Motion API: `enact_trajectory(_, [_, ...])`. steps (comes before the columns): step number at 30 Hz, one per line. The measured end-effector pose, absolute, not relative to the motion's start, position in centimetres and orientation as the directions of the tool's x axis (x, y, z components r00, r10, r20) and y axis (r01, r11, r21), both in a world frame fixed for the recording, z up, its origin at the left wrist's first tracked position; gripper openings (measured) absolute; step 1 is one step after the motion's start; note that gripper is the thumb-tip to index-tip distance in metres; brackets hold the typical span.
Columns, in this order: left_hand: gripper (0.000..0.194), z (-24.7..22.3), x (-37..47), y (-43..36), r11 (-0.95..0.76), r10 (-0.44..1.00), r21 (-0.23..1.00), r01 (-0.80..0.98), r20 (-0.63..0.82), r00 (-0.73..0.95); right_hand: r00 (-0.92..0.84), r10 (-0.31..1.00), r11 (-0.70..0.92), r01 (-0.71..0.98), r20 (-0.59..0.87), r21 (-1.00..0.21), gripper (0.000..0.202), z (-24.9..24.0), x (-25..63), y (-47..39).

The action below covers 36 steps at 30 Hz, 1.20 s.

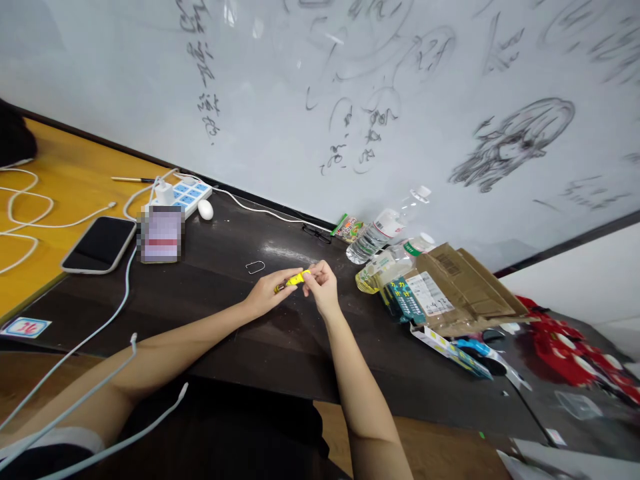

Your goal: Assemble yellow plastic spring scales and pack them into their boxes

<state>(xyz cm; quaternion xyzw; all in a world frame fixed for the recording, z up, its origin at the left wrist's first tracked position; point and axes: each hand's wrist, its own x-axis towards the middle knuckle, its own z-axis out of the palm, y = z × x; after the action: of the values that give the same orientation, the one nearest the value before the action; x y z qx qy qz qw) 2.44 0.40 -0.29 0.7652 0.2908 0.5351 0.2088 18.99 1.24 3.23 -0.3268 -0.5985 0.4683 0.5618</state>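
Observation:
Over the middle of the dark table, a small bright yellow object (296, 279) with a darker brownish end is held between my two hands. My left hand (267, 293) has its fingers closed around the darker end. The thumb and fingers of my right hand (321, 287) pinch the yellow end from the other side. What kind of object it is cannot be made out. Just behind my left hand, a thin bent wire loop (255, 267) lies on the tabletop.
Left: a phone (100, 245), a power strip (193, 195) and white cables (123, 300). Cable ends also hang across my left arm. Right: bottles (375, 237), a flattened cardboard box (450, 287) and a red item (565, 347). A whiteboard (270, 100) rises behind the table.

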Motion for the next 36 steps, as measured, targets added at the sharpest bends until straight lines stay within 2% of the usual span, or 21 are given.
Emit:
enact_trajectory(4, [0.036, -0.2, 2.4, 0.4, -0.746, 0.666, 0.627, 0.224, 0.706, 0.241, -0.179, 0.92, 0.323, -0.161, 0.35, -0.932, 0.02, 3.2, 18.9, 1.1])
enact_trajectory(10, [0.037, -0.4, 2.5, 0.5, -0.752, 0.66, 0.624, 0.213, 0.711, 0.243, -0.175, 0.93, 0.313, -0.084, 0.323, -0.946, 0.022, 3.3, 19.5, 1.2])
enact_trajectory(17, [0.037, -0.4, 2.5, 0.4, -0.782, 0.623, 0.587, 0.208, 0.733, 0.275, -0.167, 0.928, 0.315, -0.118, 0.332, -0.942, 0.03, 3.1, 19.1, 1.3])
enact_trajectory(26, [0.037, -0.4, 2.4, 0.5, -0.767, 0.642, 0.611, 0.197, 0.729, 0.237, -0.242, 0.925, 0.285, -0.07, 0.293, -0.956, 0.026, 3.6, 19.8, 1.2])
enact_trajectory(32, [0.038, -0.6, 2.5, 0.4, -0.76, 0.649, 0.612, 0.216, 0.708, 0.279, -0.164, 0.933, 0.305, -0.11, 0.32, -0.946, 0.04, 3.3, 18.8, 1.3])
enact_trajectory(36, [0.037, -0.7, 2.5, 0.5, -0.774, 0.634, 0.601, 0.202, 0.73, 0.256, -0.209, 0.926, 0.29, -0.138, 0.314, -0.947, 0.034, 3.0, 19.1, 1.2])
